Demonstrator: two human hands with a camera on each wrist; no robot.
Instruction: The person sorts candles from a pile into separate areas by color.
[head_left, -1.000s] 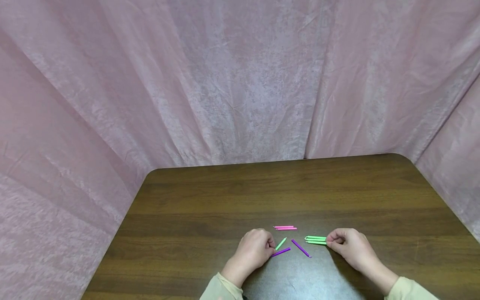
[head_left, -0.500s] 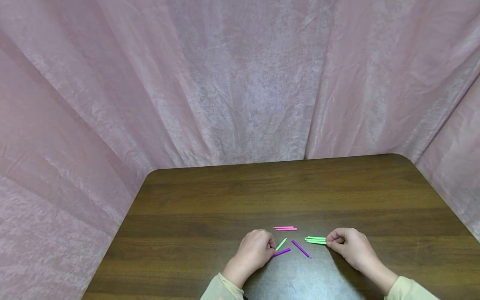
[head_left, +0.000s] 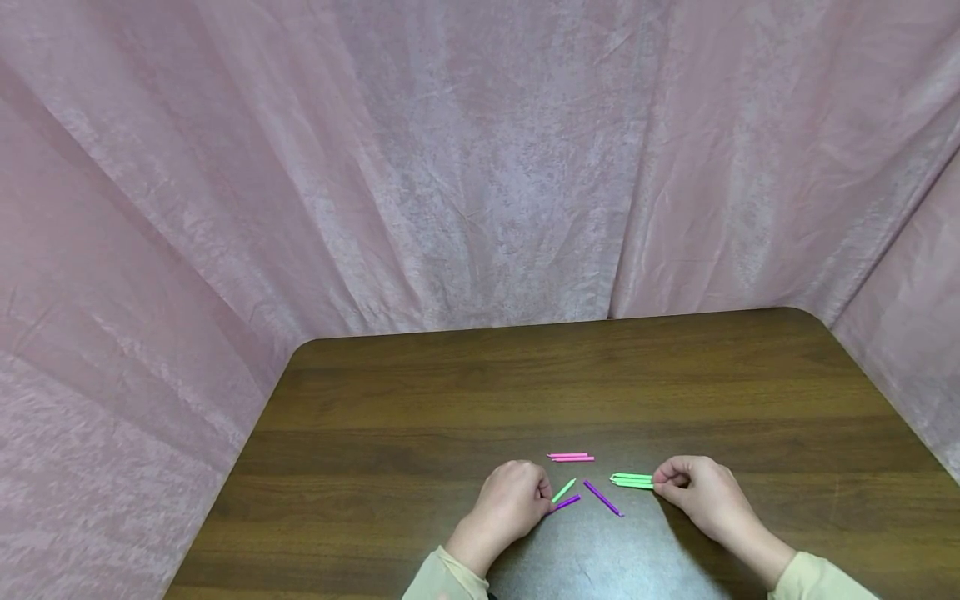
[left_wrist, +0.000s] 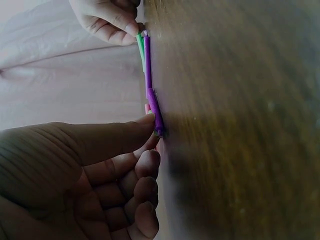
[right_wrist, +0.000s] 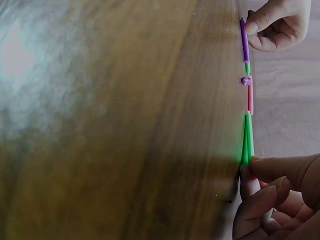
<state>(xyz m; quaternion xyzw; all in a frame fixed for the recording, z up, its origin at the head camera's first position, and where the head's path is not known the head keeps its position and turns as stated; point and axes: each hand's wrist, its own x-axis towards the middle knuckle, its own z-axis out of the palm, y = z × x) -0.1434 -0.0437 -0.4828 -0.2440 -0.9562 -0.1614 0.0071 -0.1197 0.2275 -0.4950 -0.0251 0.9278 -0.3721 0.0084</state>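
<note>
Both curled, left hand (head_left: 512, 502) pinches a green stick (head_left: 564, 491), right hand (head_left: 703, 493) a bundle (head_left: 632, 481).

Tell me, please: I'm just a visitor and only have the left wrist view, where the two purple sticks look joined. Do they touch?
Observer: No. In the head view, one purple stick and the other lie apart, with a clear gap between them.
Visitor: I also glimpse a bit of pink. What is it?
Observer: The head view shows two pink sticks, lying side by side beyond the purple ones.
Visitor: Do I miss anything else?
Observer: Yes. A lone green stick slants out from the left hand, beside the nearer purple one; your view mostly hides it.
</note>
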